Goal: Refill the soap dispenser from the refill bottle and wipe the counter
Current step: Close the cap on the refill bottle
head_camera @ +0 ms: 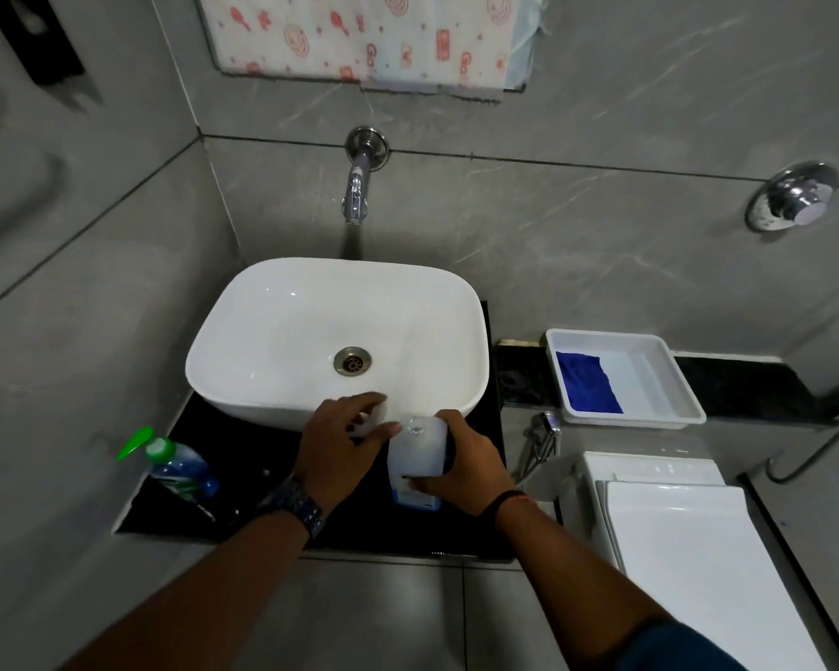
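Note:
A translucent white bottle (417, 452) with a blue label low on its side stands on the black counter (243, 457) in front of the basin. Its neck is open at the top. My right hand (471, 464) grips its right side. Just left of the neck, my left hand (340, 443) holds a small white piece (375, 418), a cap or pump head, mostly hidden by the fingers. A blue-and-green bottle with a green pump (180, 469) stands at the counter's left end, apart from both hands. A blue cloth (587, 382) lies in a white tray (674, 380) to the right.
The white basin (287, 322) fills most of the counter, under a chrome wall tap (357, 191). A white toilet cistern (688, 549) sits low on the right, below the tray's dark ledge. A chrome flush valve (795, 196) is on the right wall.

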